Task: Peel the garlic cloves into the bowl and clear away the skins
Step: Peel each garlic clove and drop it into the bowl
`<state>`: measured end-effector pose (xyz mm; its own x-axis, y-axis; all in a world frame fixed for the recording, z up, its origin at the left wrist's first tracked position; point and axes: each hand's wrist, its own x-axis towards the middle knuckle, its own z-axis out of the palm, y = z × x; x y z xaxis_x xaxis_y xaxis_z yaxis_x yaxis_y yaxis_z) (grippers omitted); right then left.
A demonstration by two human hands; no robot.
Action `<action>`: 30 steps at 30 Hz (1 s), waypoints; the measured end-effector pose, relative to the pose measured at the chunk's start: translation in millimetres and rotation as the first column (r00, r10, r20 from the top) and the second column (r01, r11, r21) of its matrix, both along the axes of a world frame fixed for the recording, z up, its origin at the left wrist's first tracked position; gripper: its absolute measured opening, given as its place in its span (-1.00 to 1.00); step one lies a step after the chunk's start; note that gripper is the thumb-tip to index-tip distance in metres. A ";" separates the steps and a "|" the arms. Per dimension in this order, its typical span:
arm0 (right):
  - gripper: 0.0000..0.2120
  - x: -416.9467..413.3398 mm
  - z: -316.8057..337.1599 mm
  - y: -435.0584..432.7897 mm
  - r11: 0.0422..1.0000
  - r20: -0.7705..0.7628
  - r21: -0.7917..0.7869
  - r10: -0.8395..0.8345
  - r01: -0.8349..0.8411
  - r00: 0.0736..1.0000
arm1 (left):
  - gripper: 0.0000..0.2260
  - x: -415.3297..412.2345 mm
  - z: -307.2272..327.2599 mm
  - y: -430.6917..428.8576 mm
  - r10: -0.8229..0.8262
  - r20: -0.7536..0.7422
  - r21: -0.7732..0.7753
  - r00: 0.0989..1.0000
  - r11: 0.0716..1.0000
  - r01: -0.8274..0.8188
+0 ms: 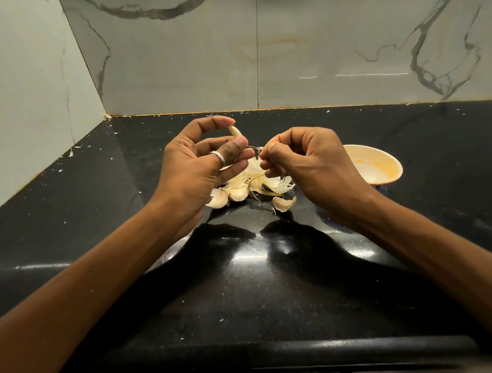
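My left hand (202, 163), a ring on its thumb, pinches a pale garlic clove (235, 131) between forefinger and thumb above the counter. My right hand (300, 158) is close beside it, fingers curled, pinching a thin strip of skin (255, 147) that stretches toward the clove. Below both hands lies a heap of unpeeled cloves and loose skins (250, 182). One more clove (283, 203) lies a little nearer to me. An orange-tinted bowl (385, 170) stands to the right of my right hand; its inside looks empty.
The black polished counter (250, 293) fills the view, speckled with small white skin flecks. Marble-patterned walls (314, 40) close it off at the back and on the left. The counter's rounded front edge runs along the bottom.
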<state>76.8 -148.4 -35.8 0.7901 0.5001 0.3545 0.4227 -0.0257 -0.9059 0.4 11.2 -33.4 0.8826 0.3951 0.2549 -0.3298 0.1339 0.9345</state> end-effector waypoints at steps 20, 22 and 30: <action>-0.89 2.1 0.3 -5.7 0.999 0.044 0.037 0.017 -0.019 0.999 | -0.74 0.3 1.9 3.6 0.040 -0.032 0.025 0.999 0.999 -0.039; -0.86 1.9 0.0 -6.1 1.000 0.079 0.015 0.022 -0.023 0.997 | -0.75 0.4 1.6 3.7 0.040 -0.035 0.043 0.999 0.998 -0.039; -0.86 4.2 -4.9 -1.7 0.996 0.061 -0.059 0.071 -0.067 0.996 | -0.72 -0.2 1.1 4.2 0.025 -0.039 0.096 0.999 0.995 -0.021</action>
